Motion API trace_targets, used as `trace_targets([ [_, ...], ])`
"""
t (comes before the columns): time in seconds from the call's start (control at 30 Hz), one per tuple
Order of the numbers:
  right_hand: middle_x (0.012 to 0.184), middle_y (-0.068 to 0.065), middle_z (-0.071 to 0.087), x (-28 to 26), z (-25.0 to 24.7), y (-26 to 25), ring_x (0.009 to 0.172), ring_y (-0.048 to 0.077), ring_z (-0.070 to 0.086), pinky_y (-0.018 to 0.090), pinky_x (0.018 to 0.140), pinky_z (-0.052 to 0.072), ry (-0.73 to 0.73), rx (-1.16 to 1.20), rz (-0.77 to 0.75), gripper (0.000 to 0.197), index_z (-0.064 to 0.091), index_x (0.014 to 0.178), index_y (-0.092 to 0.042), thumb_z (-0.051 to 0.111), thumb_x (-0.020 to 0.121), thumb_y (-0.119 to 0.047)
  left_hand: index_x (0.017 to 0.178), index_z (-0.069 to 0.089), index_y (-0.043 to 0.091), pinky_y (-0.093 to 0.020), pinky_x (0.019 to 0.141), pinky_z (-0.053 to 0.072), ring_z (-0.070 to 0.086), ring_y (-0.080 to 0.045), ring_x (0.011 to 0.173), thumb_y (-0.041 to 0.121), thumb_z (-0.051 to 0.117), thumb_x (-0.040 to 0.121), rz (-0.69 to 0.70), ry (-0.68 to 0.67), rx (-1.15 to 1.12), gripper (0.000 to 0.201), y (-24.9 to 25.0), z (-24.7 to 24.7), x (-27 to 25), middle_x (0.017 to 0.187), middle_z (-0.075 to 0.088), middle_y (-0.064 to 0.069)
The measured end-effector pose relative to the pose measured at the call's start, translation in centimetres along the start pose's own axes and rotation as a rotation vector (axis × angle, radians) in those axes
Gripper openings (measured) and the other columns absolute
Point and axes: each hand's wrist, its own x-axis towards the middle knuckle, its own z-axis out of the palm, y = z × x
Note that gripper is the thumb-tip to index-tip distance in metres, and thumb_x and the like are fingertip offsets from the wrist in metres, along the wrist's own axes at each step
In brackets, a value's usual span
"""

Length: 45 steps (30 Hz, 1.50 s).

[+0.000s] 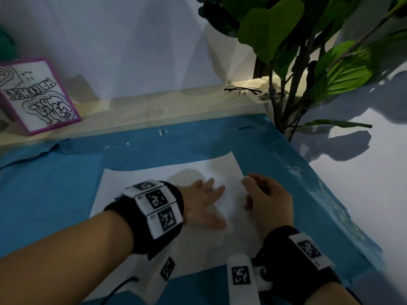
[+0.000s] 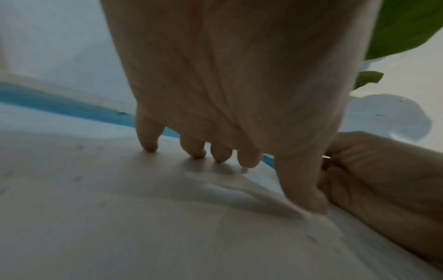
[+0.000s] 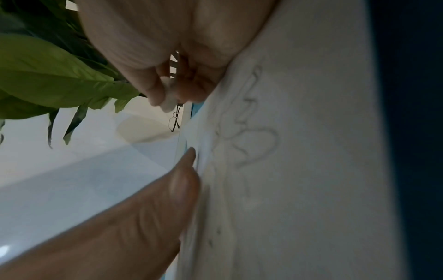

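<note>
A white sheet of paper [image 1: 136,186] lies on the blue table cover [image 1: 50,183]. My left hand [image 1: 207,199] rests flat on the sheet with its fingers spread, and the fingertips [image 2: 149,145] press it down. Just to its right, my right hand [image 1: 264,199] pinches a small white eraser-like piece [image 1: 245,178] between thumb and fingers above the sheet's right edge. The right wrist view shows that white piece [image 3: 167,104] at the fingertips and faint pencil lines [image 3: 258,144] on the paper [image 3: 311,170]. A finger of the left hand [image 3: 177,189] lies against the sheet there.
A pale ledge at the back carries a pair of glasses [image 1: 242,90] and a purple-framed drawing [image 1: 37,95] leaning on the wall. A large-leaved plant [image 1: 308,51] stands at the table's back right corner. The blue cover ends close to my right hand.
</note>
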Motion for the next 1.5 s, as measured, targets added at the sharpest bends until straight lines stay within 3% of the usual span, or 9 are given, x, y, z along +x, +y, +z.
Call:
trace_targets([
  [0.27,0.074,-0.011,0.065,0.0,-0.2,-1.8,0.070,0.005,0.058,0.014,0.057,0.039,-0.317,-0.563,-0.072,0.007,0.069,0.079,-0.028,0.071,0.078,-0.022,0.148,-0.017,0.034,-0.054,0.116,-0.003,-0.016,-0.016,0.145,0.077,0.055,0.073,0.006,0.059,0.018,0.112,-1.2,2.2,0.5,0.157,-0.022,0.008],
  [0.5,0.065,-0.004,0.065,-1.3,-0.5,-2.1,0.061,0.005,0.055,0.011,0.053,0.042,-0.535,-0.657,-0.099,0.008,0.068,0.065,-0.012,0.074,0.070,-0.013,0.149,-0.016,0.033,-0.051,0.115,-0.001,-0.013,-0.020,0.146,0.082,0.054,0.066,-0.008,0.109,0.059,0.120,-1.0,2.6,0.5,0.157,-0.021,0.006],
  [0.8,0.062,0.000,0.065,-1.4,-0.6,-2.8,0.060,0.007,0.055,0.016,0.061,0.044,-0.580,-0.664,-0.079,0.014,0.067,0.059,-0.013,0.074,0.070,-0.010,0.149,-0.017,0.028,-0.051,0.115,-0.001,-0.015,-0.024,0.146,0.075,0.062,0.067,-0.024,0.100,0.067,0.124,-0.4,2.3,0.6,0.157,-0.023,0.000],
  [0.9,0.072,0.003,0.071,-1.0,-0.5,-3.1,0.063,0.008,0.058,0.013,0.055,0.044,-0.486,-0.620,-0.081,0.011,0.069,0.061,-0.012,0.076,0.069,-0.010,0.149,-0.018,0.029,-0.052,0.115,0.001,-0.015,-0.024,0.146,0.077,0.061,0.067,-0.024,0.100,0.078,0.123,-0.4,2.4,0.7,0.157,-0.023,0.000],
  [1.1,0.068,0.007,0.069,-1.3,-0.5,-3.2,0.064,0.011,0.057,0.025,0.064,0.047,-0.559,-0.676,-0.090,0.010,0.069,0.060,-0.010,0.075,0.068,-0.008,0.149,-0.018,0.028,-0.053,0.115,0.000,-0.015,-0.025,0.146,0.078,0.060,0.066,-0.032,0.093,0.084,0.125,-0.4,2.3,0.8,0.157,-0.024,0.000],
  [1.17,0.075,0.010,0.071,-1.0,-0.4,-3.2,0.067,0.012,0.058,0.024,0.062,0.046,-0.496,-0.646,-0.112,0.010,0.068,0.061,-0.009,0.075,0.069,-0.008,0.149,-0.019,0.028,-0.052,0.115,0.000,-0.015,-0.024,0.146,0.079,0.059,0.066,-0.033,0.089,0.090,0.124,-0.5,2.2,0.9,0.157,-0.024,0.000],
  [1.3,0.054,-0.004,0.062,-1.7,-0.3,-3.4,0.052,0.002,0.052,0.014,0.055,0.043,-0.622,-0.746,-0.109,0.017,0.066,0.055,-0.015,0.075,0.069,-0.011,0.148,-0.020,0.028,-0.052,0.115,-0.001,-0.016,-0.025,0.145,0.082,0.058,0.063,-0.031,0.086,0.098,0.128,-0.7,2.3,1.0,0.156,-0.025,0.000],
  [1.43,0.075,0.005,0.072,-0.8,-0.3,-3.7,0.072,0.013,0.063,0.027,0.069,0.051,-0.504,-0.725,-0.115,0.005,0.073,0.065,-0.012,0.076,0.068,-0.013,0.148,-0.020,0.030,-0.052,0.115,0.000,-0.015,-0.022,0.146,0.082,0.057,0.063,-0.021,0.085,0.093,0.126,-0.9,2.3,1.0,0.156,-0.025,0.002],
  [1.5,0.072,0.004,0.071,-0.9,-0.2,-3.6,0.067,0.012,0.061,0.030,0.069,0.052,-0.533,-0.752,-0.127,0.010,0.071,0.061,-0.015,0.075,0.069,-0.012,0.148,-0.019,0.029,-0.052,0.115,0.000,-0.015,-0.023,0.146,0.080,0.058,0.065,-0.025,0.079,0.107,0.125,-0.7,2.1,0.8,0.157,-0.024,0.001],
])
